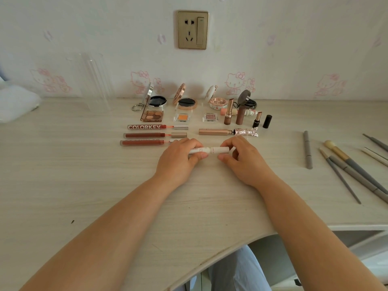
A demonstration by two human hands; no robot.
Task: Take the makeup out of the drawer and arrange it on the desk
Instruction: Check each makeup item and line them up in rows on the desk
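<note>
On the pale wood-grain tabletop (84, 175), the white tube (206, 150) held at the middle serves as the landmark. Far to its left, against the wall, lies a white cloth (16, 101), with a clear acrylic stand (95, 80) nearer in. Just left of the tube and slightly behind it, three lip glosses (147, 134) lie in parallel rows, their caps pulled off and set in line with the wands; the top one reads COLORKEY. The left hand (178, 159) closes its thumb and fingers around the tube's left end, covering the cap of the nearest gloss. Behind the tube, toward the wall, stand three open compacts (184, 99), with an eyeshadow palette (152, 115) and two small square pans (182, 118) in front of them. The right hand (244, 158) pinches the tube's right end between thumb and fingers, so the tube lies level between both hands, just above the tabletop. Behind and right of the tube lie a rose-gold mascara (227, 131) and a cluster of uncapped lipsticks (241, 114). Well to the right lie a grey pencil (307, 149) and several makeup brushes (354, 166), fanned apart.
</note>
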